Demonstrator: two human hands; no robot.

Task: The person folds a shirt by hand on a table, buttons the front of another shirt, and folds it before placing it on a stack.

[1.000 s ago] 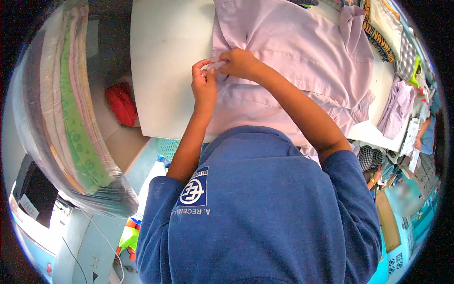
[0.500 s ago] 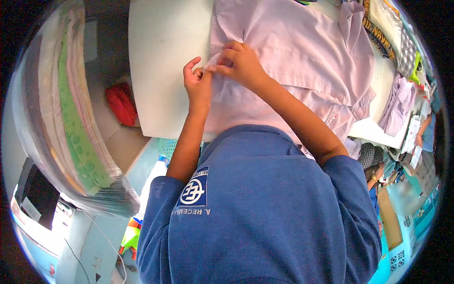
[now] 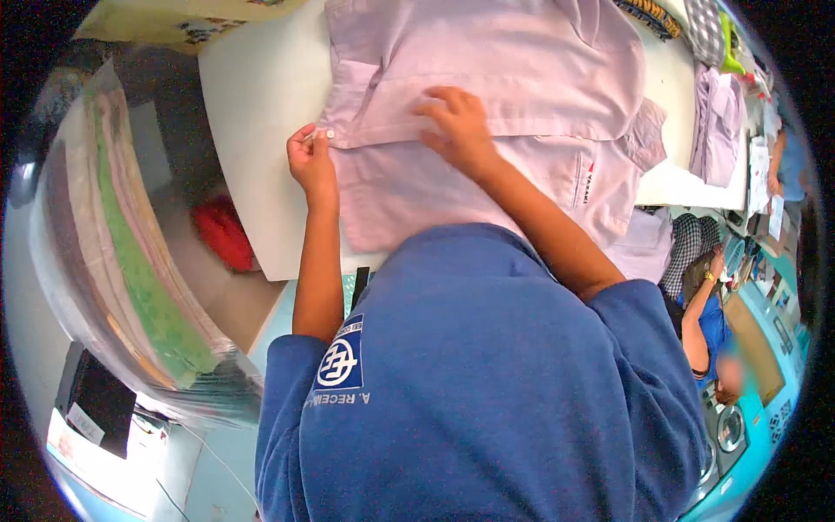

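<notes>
A pale lilac work shirt (image 3: pixel 522 87) lies spread on a white table (image 3: pixel 261 96), with a red mark and dark lettering by its pocket. My left hand (image 3: pixel 311 165) pinches the shirt's left edge, beside a small white button (image 3: pixel 330 134). Over the middle of the shirt is my right hand (image 3: pixel 461 126), fingers apart and holding nothing, just above the seam line.
Plastic-wrapped folded cloths (image 3: pixel 143 235) stand at the left, near a red bundle (image 3: pixel 224 230). Another lilac garment (image 3: pixel 718 122) lies at the table's right end. Beyond it, a person in blue (image 3: pixel 713 326) reaches toward checked cloth (image 3: pixel 687 252).
My hands were together at the shirt's left edge; now they are apart. The right hand has moved right and opened, while the left still pinches the edge. The view has shifted.
</notes>
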